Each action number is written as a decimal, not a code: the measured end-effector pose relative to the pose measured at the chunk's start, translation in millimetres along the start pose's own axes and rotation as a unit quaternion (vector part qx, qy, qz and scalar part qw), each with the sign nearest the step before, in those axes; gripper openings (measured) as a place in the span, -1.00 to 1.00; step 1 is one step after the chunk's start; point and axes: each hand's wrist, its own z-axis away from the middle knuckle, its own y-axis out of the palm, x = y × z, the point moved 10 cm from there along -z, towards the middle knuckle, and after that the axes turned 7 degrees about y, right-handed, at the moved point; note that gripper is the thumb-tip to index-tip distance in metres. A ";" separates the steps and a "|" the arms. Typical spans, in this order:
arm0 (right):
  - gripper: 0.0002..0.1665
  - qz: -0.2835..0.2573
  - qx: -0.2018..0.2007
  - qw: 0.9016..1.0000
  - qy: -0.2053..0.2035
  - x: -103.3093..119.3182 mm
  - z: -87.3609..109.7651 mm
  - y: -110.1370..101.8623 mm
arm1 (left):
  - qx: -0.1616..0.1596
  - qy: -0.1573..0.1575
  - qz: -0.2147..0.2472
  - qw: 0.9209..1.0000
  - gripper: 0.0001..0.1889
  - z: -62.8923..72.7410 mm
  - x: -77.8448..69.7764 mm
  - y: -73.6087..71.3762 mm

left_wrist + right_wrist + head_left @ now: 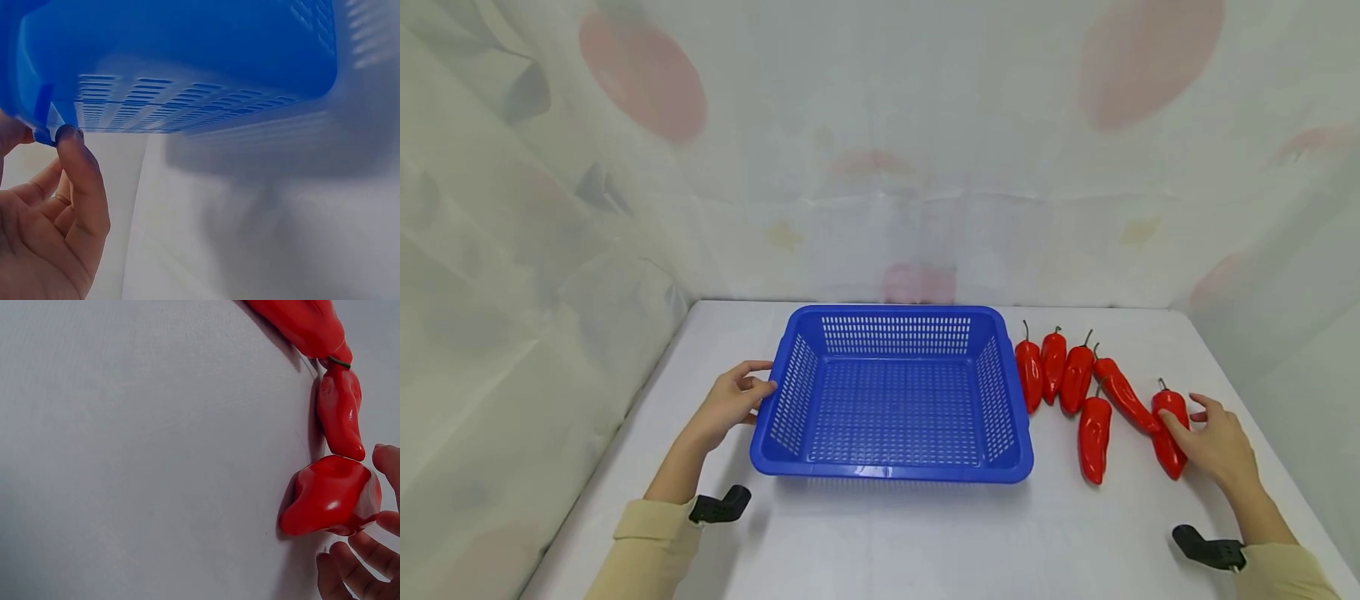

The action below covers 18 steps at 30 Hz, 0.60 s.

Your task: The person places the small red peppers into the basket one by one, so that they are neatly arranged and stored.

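A blue plastic basket [891, 472] with slotted sides stands on the white table. At its left side my left hand [735, 398] holds the rim; in the left wrist view thumb and fingers [84, 181] pinch the rim's edge. Several glossy red chili peppers [1077, 379] with green stems lie right of the basket. My right hand [1221, 442] is at the rightmost pepper [1169, 450], thumb over its left part and fingers spread on its right. In the right wrist view that pepper [331, 497] rests on the table between thumb and fingers, with a gap beside the thumb.
Four peppers stand in a row beside the basket's right wall, and another pepper [1094, 440] lies in front of them. A pale patterned curtain [880, 225] hangs behind the table [887, 542] and along both sides.
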 end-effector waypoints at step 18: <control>-0.03 0.034 0.076 0.996 0.033 -5.0 -7.1 12.1 | 0.027 -0.015 0.043 0.999 -0.45 -12.7 27.8 3.6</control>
